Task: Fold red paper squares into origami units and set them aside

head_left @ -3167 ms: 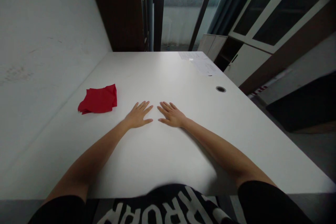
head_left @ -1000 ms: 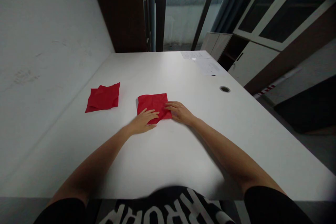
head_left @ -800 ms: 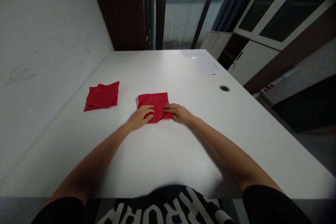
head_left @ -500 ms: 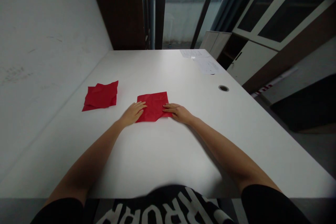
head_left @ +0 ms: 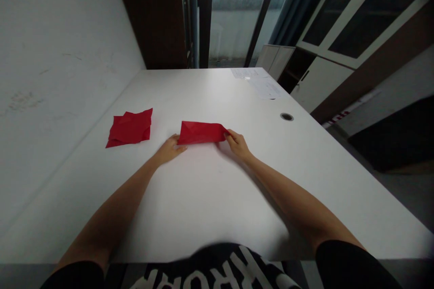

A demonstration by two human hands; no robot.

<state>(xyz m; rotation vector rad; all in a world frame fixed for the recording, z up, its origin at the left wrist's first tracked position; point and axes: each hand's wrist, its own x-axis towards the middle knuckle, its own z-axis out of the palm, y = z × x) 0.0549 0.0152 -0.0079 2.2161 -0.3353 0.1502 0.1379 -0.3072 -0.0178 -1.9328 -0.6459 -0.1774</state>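
A red paper sheet [head_left: 200,132] lies on the white table [head_left: 210,189] in front of me, its near edge lifted off the surface. My left hand [head_left: 169,148] pinches the sheet's near left corner. My right hand [head_left: 237,143] pinches its near right corner. Both hands have their fingers closed on the paper. A small stack of red sheets [head_left: 129,128] lies to the left, apart from both hands.
A white wall [head_left: 50,76] runs along the table's left side. White papers [head_left: 261,82] lie at the far right corner, and a round cable hole [head_left: 286,117] sits near the right edge. Cabinets [head_left: 322,72] and a window stand beyond.
One red sheet came from the stack to the middle. Both hands lay flat on it, then slid to its near corners, pinched them and raised the near edge.
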